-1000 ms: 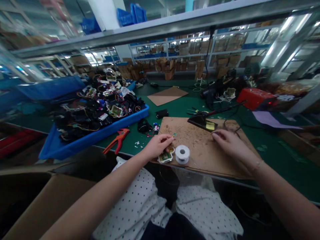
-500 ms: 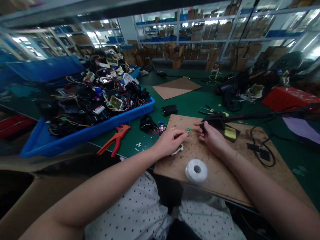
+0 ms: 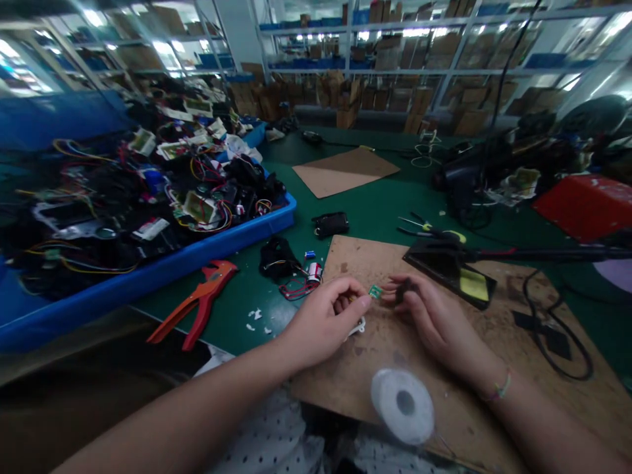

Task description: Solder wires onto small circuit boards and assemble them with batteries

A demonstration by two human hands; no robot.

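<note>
Pinches a green circuit board [image 3: 375, 291] in the left hand [image 3: 322, 322], now with the right hand [image 3: 435, 318] drawn in beside it, hold unclear, making this two-handed.

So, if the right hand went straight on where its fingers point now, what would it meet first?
The right hand would probably meet the green board first, with the left hand just beyond it. Depth is unclear in this view, so it might pass above or below the board.

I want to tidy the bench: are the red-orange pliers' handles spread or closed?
Spread: the red-orange pliers lie with their two handles angled apart, a wide gap between the handle ends.
</note>
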